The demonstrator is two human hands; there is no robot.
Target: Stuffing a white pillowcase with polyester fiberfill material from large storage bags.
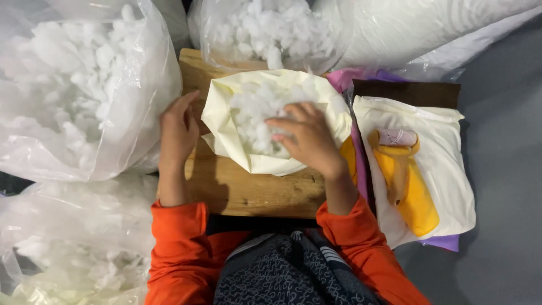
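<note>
Cream cover [226, 121] sits on wood board [248, 189], mouth open w/ white stuffing [254, 113] inside. Right hand [307, 138] — fingers spread, pressing stuffing. Left hand [178, 130] — flat, fingers together, at cover's left edge.

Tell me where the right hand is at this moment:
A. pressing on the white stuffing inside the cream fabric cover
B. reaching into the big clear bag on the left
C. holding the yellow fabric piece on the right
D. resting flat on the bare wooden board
A: the right hand lies with its fingers spread on the white stuffing in the open cream fabric cover, while the left hand rests beside the cover's left edge.
</note>
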